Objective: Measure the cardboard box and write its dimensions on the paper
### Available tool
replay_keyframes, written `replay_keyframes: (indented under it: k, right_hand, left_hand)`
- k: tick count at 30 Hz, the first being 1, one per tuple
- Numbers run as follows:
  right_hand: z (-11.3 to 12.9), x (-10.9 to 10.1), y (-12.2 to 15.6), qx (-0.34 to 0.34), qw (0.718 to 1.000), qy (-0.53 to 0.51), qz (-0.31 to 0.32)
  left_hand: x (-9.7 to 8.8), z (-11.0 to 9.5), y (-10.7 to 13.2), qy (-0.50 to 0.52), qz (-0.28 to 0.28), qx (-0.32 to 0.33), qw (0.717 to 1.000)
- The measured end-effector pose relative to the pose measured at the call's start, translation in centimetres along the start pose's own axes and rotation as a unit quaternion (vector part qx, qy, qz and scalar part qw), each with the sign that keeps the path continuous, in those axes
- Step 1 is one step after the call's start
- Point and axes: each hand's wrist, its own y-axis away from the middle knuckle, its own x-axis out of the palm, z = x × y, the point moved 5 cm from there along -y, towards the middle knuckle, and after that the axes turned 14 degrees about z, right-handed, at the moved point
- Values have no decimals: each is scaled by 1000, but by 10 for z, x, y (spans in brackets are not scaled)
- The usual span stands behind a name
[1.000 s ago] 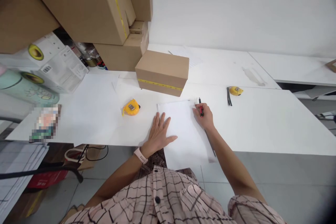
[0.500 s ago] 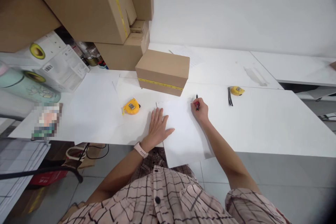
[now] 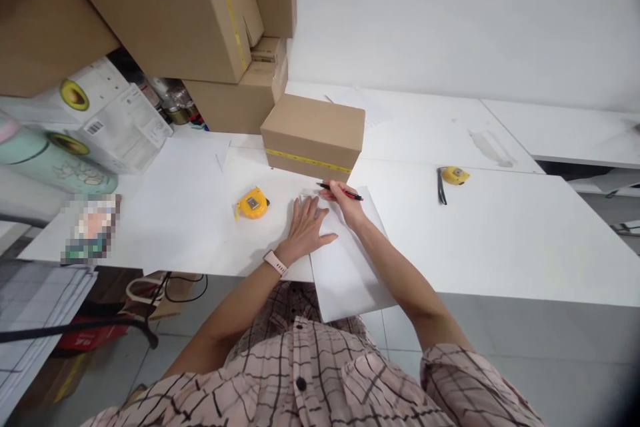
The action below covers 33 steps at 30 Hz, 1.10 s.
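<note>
My left hand [image 3: 306, 230] lies flat with fingers spread on the left edge of a white sheet of paper [image 3: 350, 260] that hangs over the front edge of the white table [image 3: 490, 240]. Close beside it, my right hand [image 3: 345, 203] pinches a red and black pen [image 3: 340, 191], which lies almost level over the sheet's top edge with its tip pointing left. A small brown cardboard box [image 3: 314, 135] with a yellow tape line stands just behind both hands. A yellow tape measure [image 3: 253, 203] sits left of my left hand.
A second yellow tape measure [image 3: 453, 176] with a black strap lies to the right. Stacked cardboard boxes [image 3: 200, 20] and white printed cartons [image 3: 115, 123] crowd the back left. More loose sheets [image 3: 185, 200] cover the table's left part. A wall stands behind.
My right hand has moved left along the sheet's top edge toward my left hand, and the pen has turned from upright to nearly level. My left hand stays put.
</note>
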Motion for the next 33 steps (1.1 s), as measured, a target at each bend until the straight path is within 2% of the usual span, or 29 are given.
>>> replay_keyframes:
  k: [3, 5, 12, 15, 21, 28, 33]
  right_hand:
    - [-20, -5, -15, -12, 994, 56, -97]
    - [-24, -7, -17, -23, 989, 97, -111]
    - [-26, -15, -16, -29, 991, 120, -48]
    - [-25, -27, -19, -20, 987, 151, -51]
    - [-13, -32, -12, -48, 975, 218, 12]
    - [-15, -43, 36, -20, 977, 211, 5]
    - [-21, -51, 49, -23, 989, 143, -40]
  left_hand:
    - [2, 8, 0, 34, 27, 6, 999]
    - [1, 13, 2, 48, 38, 20, 998]
    - [2, 23, 4, 52, 38, 43, 997]
    - [1, 23, -1, 44, 33, 36, 998]
    - [-3, 20, -5, 35, 35, 53, 997]
    - [9, -4, 9, 26, 18, 71, 997]
    - [3, -17, 9, -2, 1, 88, 996]
